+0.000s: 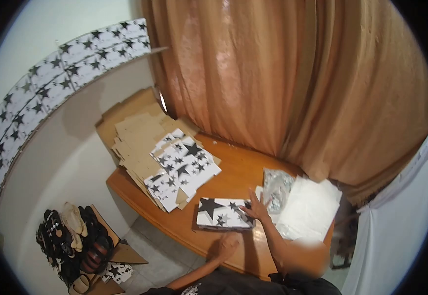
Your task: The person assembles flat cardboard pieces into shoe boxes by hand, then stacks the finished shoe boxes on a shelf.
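A white shoebox with black and grey stars [224,214] lies closed on the orange-brown wooden table [243,246]. Over its right end is my right hand [258,209], fingers spread, with the fingertips at the lid. My left hand [228,246] rests at the table just in front of the box, apart from it. Its fingers look curled in, and whatever they may hold is hidden. To the right of my right hand are a clear plastic bag with small contents [278,184] and a stack of white sheets [307,201].
Flattened star-print boxes [187,164] lie on brown cardboard [135,128] at the table's left. A carton of shoes [76,236] stands on the floor at lower left. Star boxes [66,73] line a wall shelf. A brown curtain [238,73] hangs behind the table.
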Available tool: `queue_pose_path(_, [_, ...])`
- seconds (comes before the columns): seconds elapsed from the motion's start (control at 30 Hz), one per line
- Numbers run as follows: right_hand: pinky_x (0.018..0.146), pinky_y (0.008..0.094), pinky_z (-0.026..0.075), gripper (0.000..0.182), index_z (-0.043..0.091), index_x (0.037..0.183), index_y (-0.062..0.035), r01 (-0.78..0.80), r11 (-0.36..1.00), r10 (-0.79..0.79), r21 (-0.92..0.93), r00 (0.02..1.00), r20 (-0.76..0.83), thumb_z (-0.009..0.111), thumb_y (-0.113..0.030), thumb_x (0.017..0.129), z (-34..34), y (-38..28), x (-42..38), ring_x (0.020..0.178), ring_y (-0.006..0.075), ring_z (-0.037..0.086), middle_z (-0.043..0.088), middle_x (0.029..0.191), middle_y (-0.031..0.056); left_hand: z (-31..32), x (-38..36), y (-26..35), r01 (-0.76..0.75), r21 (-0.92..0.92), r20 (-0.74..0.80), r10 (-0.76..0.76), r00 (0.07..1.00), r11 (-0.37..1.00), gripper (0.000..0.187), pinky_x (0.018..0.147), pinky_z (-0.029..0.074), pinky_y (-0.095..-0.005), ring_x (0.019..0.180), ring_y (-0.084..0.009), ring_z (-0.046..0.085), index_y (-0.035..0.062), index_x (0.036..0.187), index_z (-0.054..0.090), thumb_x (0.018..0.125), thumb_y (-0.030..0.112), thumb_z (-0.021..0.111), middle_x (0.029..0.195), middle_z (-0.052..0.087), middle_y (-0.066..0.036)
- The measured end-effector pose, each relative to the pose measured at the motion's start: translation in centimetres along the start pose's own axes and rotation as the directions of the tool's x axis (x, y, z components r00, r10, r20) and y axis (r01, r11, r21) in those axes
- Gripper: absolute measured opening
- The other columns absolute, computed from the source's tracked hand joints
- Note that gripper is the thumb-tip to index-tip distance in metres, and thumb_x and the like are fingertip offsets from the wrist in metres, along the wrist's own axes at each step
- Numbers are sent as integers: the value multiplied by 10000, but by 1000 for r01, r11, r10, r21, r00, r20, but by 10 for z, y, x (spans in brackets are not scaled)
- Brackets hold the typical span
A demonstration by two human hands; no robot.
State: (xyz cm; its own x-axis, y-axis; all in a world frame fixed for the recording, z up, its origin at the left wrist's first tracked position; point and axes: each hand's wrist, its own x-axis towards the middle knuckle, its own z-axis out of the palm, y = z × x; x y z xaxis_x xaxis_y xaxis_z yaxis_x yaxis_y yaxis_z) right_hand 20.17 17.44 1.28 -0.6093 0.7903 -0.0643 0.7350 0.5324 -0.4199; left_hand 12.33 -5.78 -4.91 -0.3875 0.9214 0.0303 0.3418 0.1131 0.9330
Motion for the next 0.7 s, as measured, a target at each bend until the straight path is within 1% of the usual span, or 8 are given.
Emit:
queue_pose_path(0.07, [1065,766,-78,1109,5,1599,-221,-141,981,127,133,986,105,490,-821,802,-1,15,8,1486,481,112,265,1610,166,28,3,-8,151,28,107,-154,982,988,741,1065,415,-435,1290,-387,474,23,1385,500,795,352,805,1385,527,-182])
queue_pose_path(0.13, [1077,736,-111,1135,-43,1595,-211,-211,945,175,251,972,158,472,-837,800,8,28,13,1487,455,152,350,1561,197,61,13,-24,422,-338,283,-337,898,841,1138,1143,342,-418,1408,-370,362,13,1566,159,767,470,828,1582,259,-239])
queue_pose_path(0.23, [1128,648,-67,1102,-50,1593,-150,-208,882,148,424,974,170,484,-770,854,17,47,10,1426,435,339,489,1448,257,65,19,11,523,-343,369,-400,839,781,1352,1163,303,-418,1451,-370,282,18,1561,-92,731,542,837,1624,64,-258])
queue_pose_path(0.33, [1055,688,-182,1027,66,1601,-160,-242,771,121,589,964,237,460,-764,869,19,51,5,1427,342,376,491,1467,205,96,14,-22,381,-428,144,-354,924,820,1293,1172,272,-420,1464,-318,245,30,1568,-73,748,408,853,1607,147,-202])
queue_pose_path(0.4, [1158,346,219,766,268,1562,-94,-175,587,7,791,978,210,565,-443,948,56,79,6,1273,352,508,553,1369,167,101,1,-25,196,-336,-140,-255,957,921,1208,1156,284,-417,1418,-263,294,43,1582,19,755,224,880,1536,279,-148])
queue_pose_path(0.5, [1105,355,309,635,453,1479,-76,12,495,-322,869,931,171,585,-274,890,31,65,-35,1202,294,513,558,1274,118,71,-37,35,409,-69,-403,-400,823,910,1158,1134,298,-436,1356,-343,328,77,1586,110,748,318,873,1500,319,-213])
queue_pose_path(0.57, [1019,343,427,717,486,1458,-85,-49,313,-396,949,901,177,636,-58,758,31,49,-57,1171,233,470,488,1215,84,35,-46,63,319,-74,-481,-314,819,945,1155,1123,320,-446,1343,-373,341,76,1580,139,732,349,875,1449,342,-232])
queue_pose_path(0.7, [1033,352,449,932,371,1521,-93,270,548,-524,792,849,73,775,57,694,19,7,-95,1180,265,494,414,1250,119,10,-69,71,171,81,-666,-74,742,982,1009,1041,402,-440,1216,-366,432,77,1559,232,765,235,834,1286,405,-222])
